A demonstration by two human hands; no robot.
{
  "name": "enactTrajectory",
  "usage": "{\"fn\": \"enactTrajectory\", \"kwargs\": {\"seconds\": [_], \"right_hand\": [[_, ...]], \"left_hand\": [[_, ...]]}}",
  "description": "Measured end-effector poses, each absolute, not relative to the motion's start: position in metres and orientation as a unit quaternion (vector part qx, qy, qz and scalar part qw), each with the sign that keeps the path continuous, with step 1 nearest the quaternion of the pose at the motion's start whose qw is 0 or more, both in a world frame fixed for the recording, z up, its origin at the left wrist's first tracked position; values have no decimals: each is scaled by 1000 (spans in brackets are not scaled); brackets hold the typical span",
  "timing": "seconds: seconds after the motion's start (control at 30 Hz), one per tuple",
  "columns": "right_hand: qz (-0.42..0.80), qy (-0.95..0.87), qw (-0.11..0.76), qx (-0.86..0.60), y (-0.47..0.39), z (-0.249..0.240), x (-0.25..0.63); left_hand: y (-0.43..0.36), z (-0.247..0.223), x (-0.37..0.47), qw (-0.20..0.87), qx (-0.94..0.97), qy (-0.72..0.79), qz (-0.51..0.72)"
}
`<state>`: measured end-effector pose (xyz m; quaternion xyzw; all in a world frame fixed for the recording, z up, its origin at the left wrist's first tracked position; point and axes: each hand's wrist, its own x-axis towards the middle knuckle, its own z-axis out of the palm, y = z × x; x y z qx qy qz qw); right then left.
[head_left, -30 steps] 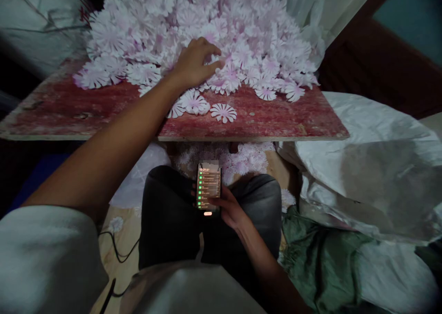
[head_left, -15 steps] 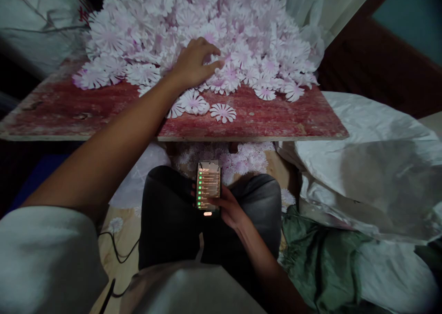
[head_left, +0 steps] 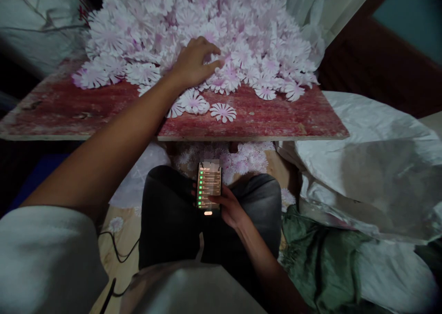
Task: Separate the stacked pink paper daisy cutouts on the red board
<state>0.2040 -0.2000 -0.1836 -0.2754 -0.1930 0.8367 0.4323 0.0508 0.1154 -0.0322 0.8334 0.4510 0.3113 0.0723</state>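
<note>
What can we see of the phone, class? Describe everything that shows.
The phone is a slim, dark-edged rectangle, its lit screen facing the wearer. Rows with green icons fill the dark display, below a clock line and above a pale oval; the row text is too small to read. The right hand grips it, thumb across the lower screen and fingertips at its left edge. It is above the dark trousers, its back hidden.

Red board under piled flowers

Flower pile on board, top center. Phone below board, center. Sack right; cloth lower right.
</note>
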Motion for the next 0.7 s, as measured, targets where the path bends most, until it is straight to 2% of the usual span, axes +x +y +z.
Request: {"fn": "enactTrajectory", "kwargs": {"seconds": [0.7], "right_hand": [[840, -198, 426, -273, -200, -182, 204]], "left_hand": [[113, -32, 51, 92, 828, 443, 332]]}}
